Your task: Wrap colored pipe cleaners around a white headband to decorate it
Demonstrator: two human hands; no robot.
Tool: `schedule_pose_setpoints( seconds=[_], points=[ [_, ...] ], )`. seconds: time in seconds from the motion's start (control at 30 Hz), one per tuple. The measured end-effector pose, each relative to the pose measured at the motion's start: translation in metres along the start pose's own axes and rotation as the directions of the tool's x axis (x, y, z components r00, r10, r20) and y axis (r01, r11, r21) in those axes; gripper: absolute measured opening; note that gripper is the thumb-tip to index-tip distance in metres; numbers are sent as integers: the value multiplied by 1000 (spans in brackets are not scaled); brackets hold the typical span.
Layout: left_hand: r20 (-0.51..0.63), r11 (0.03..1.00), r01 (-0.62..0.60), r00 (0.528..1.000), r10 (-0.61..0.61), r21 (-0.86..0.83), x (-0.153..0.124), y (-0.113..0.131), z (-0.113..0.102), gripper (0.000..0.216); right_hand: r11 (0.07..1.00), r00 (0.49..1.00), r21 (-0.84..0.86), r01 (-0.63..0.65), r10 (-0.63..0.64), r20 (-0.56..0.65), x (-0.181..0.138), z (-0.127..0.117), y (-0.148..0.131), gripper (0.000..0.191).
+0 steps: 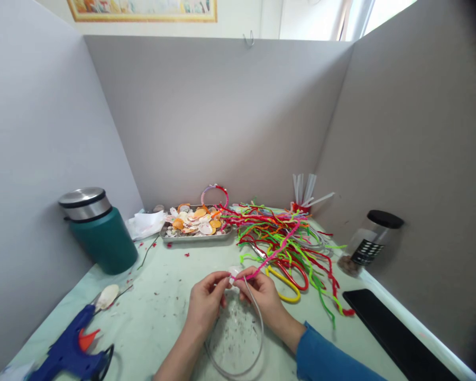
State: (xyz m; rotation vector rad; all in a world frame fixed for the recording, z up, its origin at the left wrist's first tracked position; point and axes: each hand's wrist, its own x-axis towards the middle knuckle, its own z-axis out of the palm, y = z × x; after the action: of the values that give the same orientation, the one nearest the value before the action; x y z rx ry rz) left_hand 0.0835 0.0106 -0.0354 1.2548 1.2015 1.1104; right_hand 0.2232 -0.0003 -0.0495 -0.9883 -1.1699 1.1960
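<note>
Near the table's middle, my left hand (206, 300) pinches the short end of a pink pipe cleaner (282, 245) between thumb and fingertips. My right hand (265, 299) is closed on the same pipe cleaner where it meets a thin grey hoop (262, 329). The pipe cleaner's long tail rises to the upper right, over the pile. The hoop hangs below both hands, and its left part passes behind my left hand. Something whitish shows between the fingertips; I cannot make out what it is.
Behind lie a metal tray (198, 239) of shells, a decorated hoop (227, 197) and tangled pipe cleaners (313, 264) over red-handled scissors (303, 278) and yellow-handled scissors (287, 292). A green flask (105, 241) and blue glue gun (71, 338) are left; a jar (367, 246) and black slab (396, 330) right.
</note>
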Motion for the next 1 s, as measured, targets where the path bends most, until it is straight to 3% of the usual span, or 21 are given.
schedule_pose_setpoints(
  seconds=[0.1,0.3,0.53,0.77,1.0],
  points=[
    [-14,996,-34,999,35,87,-1,-2,0,29,1000,1000,6,-6,6,-1,0,1,-3,32],
    [-10,942,-212,975,222,259,-4,-1,1,19,1000,1000,10,-25,25,6,0,1,-4,27],
    [5,1000,-5,1000,5,31,0,1,-1,28,1000,1000,5,2,-2,-11,2,0,2,25],
    [81,992,84,994,-76,-95,-1,10,-4,34,990,992,-75,116,-113,52,-1,-1,1,20],
    [98,991,108,990,-100,-83,-1,11,-5,36,982,983,-92,163,-154,97,-2,0,-4,18]
  ],
)
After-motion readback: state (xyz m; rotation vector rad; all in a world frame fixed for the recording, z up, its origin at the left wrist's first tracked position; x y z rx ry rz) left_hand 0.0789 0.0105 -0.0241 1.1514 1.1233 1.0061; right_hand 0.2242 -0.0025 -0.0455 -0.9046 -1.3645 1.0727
